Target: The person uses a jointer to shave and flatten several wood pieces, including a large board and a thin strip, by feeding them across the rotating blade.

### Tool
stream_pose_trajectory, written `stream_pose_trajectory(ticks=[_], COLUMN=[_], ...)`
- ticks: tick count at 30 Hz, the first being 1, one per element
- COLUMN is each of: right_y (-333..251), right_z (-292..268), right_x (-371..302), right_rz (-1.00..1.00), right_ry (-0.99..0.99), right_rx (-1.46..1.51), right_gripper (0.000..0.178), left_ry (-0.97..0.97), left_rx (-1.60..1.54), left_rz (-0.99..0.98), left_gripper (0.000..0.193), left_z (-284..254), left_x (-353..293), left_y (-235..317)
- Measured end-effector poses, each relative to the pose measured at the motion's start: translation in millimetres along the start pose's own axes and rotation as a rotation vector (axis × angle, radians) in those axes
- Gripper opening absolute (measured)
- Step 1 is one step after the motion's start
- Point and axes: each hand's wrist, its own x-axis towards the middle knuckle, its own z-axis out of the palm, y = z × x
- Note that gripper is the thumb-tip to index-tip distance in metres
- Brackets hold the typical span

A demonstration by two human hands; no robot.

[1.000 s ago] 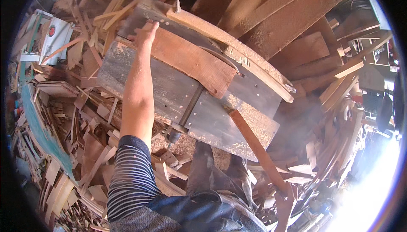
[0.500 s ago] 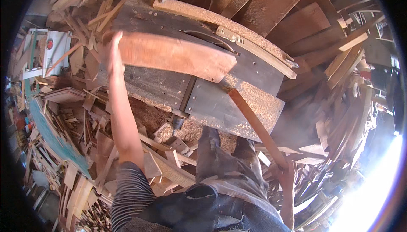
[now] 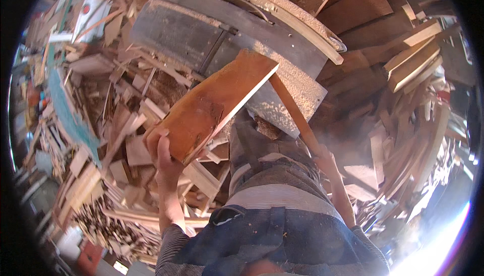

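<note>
My left hand grips the near end of a thick, reddish-brown wooden board, its thumb lying on the upper face. The board is tilted, with a pale cut edge along its right side and a dark flaw near my hand. Its far end is over the metal saw table. In my right hand, fingers closed, is a narrow wooden stick slanting up to the left. The stick's tip is close to the board's far corner. Beyond them, a thin curved metal piece, perhaps a blade, shows at the table.
A wooden fence strip runs along the table's far side. Sawdust covers the table's right part. Large planks lean behind it, and scrap wood is heaped around my legs. Bright light comes from the lower right.
My left hand has drawn the board off the saw table, back toward me, and turned it so its far end points right. The right hand has come slightly up with the stick.
</note>
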Motion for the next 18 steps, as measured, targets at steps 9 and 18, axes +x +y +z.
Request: stream_pose_trajectory(ticks=[9, 18], right_y=[74, 165], right_z=[-70, -75], right_x=[14, 32], right_rz=[-0.233, -0.234], right_ry=[0.024, -0.015], right_rx=[-0.102, -0.050], right_gripper=[0.054, 0.030], left_ry=[-0.023, 0.120], left_rx=[0.181, -0.003], left_rz=[-0.150, -0.264], left_gripper=[0.042, 0.027], left_z=[40, 98], left_x=[-86, -129], left_y=[133, 179])
